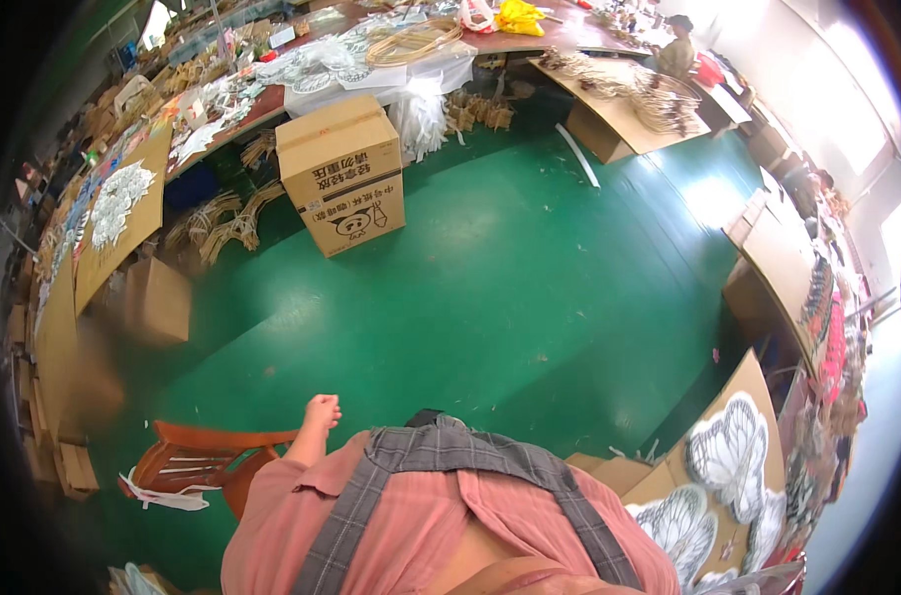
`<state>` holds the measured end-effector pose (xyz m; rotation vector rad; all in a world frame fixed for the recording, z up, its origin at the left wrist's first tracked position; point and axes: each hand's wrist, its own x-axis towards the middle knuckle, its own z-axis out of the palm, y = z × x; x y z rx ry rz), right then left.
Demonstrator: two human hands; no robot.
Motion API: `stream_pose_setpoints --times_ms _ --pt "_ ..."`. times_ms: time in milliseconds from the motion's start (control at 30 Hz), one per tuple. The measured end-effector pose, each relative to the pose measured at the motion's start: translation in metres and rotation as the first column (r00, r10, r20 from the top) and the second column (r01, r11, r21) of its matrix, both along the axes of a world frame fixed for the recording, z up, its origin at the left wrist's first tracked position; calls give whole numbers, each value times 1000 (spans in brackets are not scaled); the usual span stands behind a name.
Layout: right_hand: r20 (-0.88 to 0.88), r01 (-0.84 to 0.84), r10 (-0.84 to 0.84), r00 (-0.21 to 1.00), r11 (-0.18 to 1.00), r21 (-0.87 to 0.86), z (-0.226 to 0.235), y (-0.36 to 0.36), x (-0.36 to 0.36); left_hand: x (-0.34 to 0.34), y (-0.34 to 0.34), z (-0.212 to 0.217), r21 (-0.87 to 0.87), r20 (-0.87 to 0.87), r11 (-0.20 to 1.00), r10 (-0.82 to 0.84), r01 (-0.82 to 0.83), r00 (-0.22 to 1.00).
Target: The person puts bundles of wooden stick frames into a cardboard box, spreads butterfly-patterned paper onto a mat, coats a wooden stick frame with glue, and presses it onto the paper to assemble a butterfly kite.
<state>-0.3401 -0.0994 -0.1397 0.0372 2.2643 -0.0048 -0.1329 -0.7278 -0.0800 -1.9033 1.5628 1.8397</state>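
Note:
My left hand (pixel 323 410) is curled into a loose fist over the green floor, with nothing to be seen in it. It is held out in front of my pink shirt, nearest to a reddish-brown wooden chair (pixel 178 441) on my left. A white strip of cloth or plastic (pixel 176 496) hangs on the chair. My right hand is out of sight. At my right side, a cardboard sheet (pixel 736 382) carries white butterfly-wing shapes (pixel 730 451) with black veins.
A large closed carton (pixel 343 188) stands on the green floor (pixel 470 307) ahead. Long tables run around the far side, heaped with wire hoops (pixel 414 43), white wing pieces (pixel 123 203) and bundled twigs (pixel 649 99). Another person (pixel 676 50) is at the far right.

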Motion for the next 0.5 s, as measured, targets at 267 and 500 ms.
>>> stream_pose_setpoints --times_ms 267,500 --pt "-142 -745 746 651 663 67 27 -139 -211 19 -38 -36 -6 18 998 65 -65 998" --pt "-162 88 -189 969 870 -485 56 -278 -305 -125 -150 -50 -40 -31 998 -49 48 998"
